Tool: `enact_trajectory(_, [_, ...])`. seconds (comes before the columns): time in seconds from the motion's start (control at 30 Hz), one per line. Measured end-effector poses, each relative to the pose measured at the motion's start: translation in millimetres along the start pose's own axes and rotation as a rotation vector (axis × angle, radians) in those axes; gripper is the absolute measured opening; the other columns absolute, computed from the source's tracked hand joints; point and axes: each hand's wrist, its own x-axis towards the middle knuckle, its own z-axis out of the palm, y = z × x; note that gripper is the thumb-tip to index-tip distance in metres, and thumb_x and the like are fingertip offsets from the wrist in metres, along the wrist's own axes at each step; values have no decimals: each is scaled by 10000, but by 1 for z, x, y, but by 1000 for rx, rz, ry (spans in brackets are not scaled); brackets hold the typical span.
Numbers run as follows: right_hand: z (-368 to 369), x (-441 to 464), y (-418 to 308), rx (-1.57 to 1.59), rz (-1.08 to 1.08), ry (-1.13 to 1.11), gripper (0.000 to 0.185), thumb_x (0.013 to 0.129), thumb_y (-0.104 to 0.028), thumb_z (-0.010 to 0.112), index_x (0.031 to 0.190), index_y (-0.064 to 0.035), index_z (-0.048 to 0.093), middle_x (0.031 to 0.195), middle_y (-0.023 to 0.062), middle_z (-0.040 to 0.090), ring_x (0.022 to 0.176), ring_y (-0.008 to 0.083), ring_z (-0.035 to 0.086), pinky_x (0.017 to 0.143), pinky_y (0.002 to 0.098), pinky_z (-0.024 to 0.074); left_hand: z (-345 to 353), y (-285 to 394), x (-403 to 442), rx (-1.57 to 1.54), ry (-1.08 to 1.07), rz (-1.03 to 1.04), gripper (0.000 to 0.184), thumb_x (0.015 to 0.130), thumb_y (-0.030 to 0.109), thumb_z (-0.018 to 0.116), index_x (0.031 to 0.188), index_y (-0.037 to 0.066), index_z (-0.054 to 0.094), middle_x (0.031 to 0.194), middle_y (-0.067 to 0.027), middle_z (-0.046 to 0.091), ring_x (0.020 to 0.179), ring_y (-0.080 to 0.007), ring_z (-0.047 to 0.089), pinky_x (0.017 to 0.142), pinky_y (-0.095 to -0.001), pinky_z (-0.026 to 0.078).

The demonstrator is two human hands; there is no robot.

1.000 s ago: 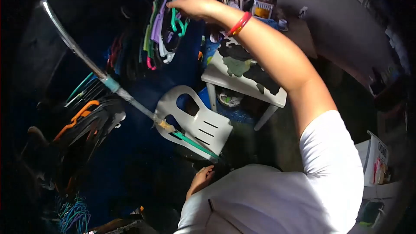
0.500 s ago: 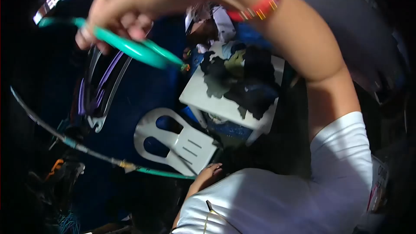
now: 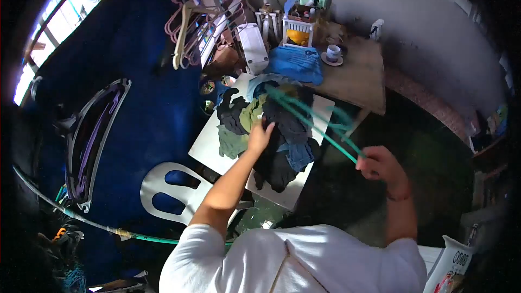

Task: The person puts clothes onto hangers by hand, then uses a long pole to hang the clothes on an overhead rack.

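The person's right hand (image 3: 382, 165) is gripping the green hanger (image 3: 325, 136) at one end, and the hanger is blurring as it reaches across the clothes (image 3: 285, 122). The left hand (image 3: 259, 138) is touching the heap beside an olive piece (image 3: 251, 114); whether it is pinching cloth, I can't tell. The clothes are lying on the white table (image 3: 209, 143), with a white chair (image 3: 176, 188) standing just beside it. Farther off, a cup (image 3: 333, 51) is sitting on its saucer (image 3: 332, 62), near a blue cloth (image 3: 296, 65), and other hangers (image 3: 182, 35) are hanging in a cluster
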Motion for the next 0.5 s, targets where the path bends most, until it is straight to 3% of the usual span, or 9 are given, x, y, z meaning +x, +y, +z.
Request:
enact_trajectory(0.07, [-9, -18, 23, 116, -270, 31, 250, 908, -194, 630, 1078, -16, 592, 657, -6, 537, 484, 48, 445, 428, 211, 323, 40, -18, 34, 337, 100, 47, 461, 879, 384, 635, 1149, 17, 564, 1060, -266, 616, 998, -422, 607, 861, -489, 477])
enact_trajectory(0.13, [-13, -18, 40, 195, -325, 55, 298, 881, -156, 649, 1132, -26, 553, 700, 3, 547, 480, 56, 446, 425, 225, 327, 40, -10, 62, 265, -243, -153, 405, 885, 360, 617, 1140, 49, 565, 1061, -258, 628, 1019, -420, 602, 879, -505, 468])
enact_trajectory(0.17, [-19, -15, 45, 235, -287, 72, 318, 870, -136, 655, 1146, -29, 540, 721, 8, 553, 482, 62, 452, 429, 229, 334, 26, 10, 70, 251, -328, -209, 380, 894, 320, 598, 1187, 79, 575, 1094, -249, 634, 1060, -414, 591, 890, -500, 469])
enact_trajectory(0.23, [-31, -7, 53, 323, -144, 113, 353, 848, -96, 666, 1163, -35, 518, 765, 18, 566, 493, 76, 470, 442, 235, 352, 7, 28, 91, 203, -274, -89, 482, 905, 352, 588, 1291, 67, 544, 1193, -250, 603, 1150, -393, 560, 959, -443, 446])
enact_trajectory(0.3, [-43, 18, 71, 371, -20, 191, 370, 830, -62, 674, 1161, -39, 509, 783, 23, 573, 510, 89, 489, 461, 237, 372, -28, 70, 109, -290, -273, -95, 562, 943, 363, 561, 1316, -51, 484, 1343, -199, 537, 1254, -274, 503, 1038, -347, 373])
enact_trajectory(0.33, [-48, 44, 91, 375, -4, 247, 375, 822, -49, 678, 1157, -40, 509, 780, 22, 572, 519, 94, 495, 472, 238, 382, -56, 103, 117, -265, -357, -1, 598, 946, 359, 564, 1355, -61, 444, 1350, -159, 525, 1255, -230, 476, 1053, -314, 343])
enact_trajectory(0.4, [-48, 97, 120, 349, -79, 315, 393, 811, -26, 685, 1158, -45, 502, 822, 28, 581, 544, 96, 505, 492, 237, 398, -72, 125, 145, -647, -340, -59, 603, 943, 356, 566, 1376, -42, 434, 1338, -137, 519, 1253, -218, 460, 1065, -304, 305])
enact_trajectory(0.43, [-43, 123, 126, 320, -168, 326, 405, 808, -17, 688, 1163, -50, 497, 866, 36, 589, 558, 93, 510, 500, 236, 405, -99, 172, 133, -552, -251, 16, 602, 938, 370, 574, 1364, -37, 449, 1333, -134, 520, 1267, -217, 443, 1072, -314, 290])
enact_trajectory(0.5, [-25, 169, 121, 320, -175, 393, 558, 804, -29, 711, 1298, -79, 457, 1077, 47, 584, 613, 100, 529, 520, 245, 442, -131, 216, 130, -677, -279, 53, 615, 933, 361, 590, 1379, -34, 436, 1331, -136, 520, 1279, -215, 438, 1077, -314, 286])
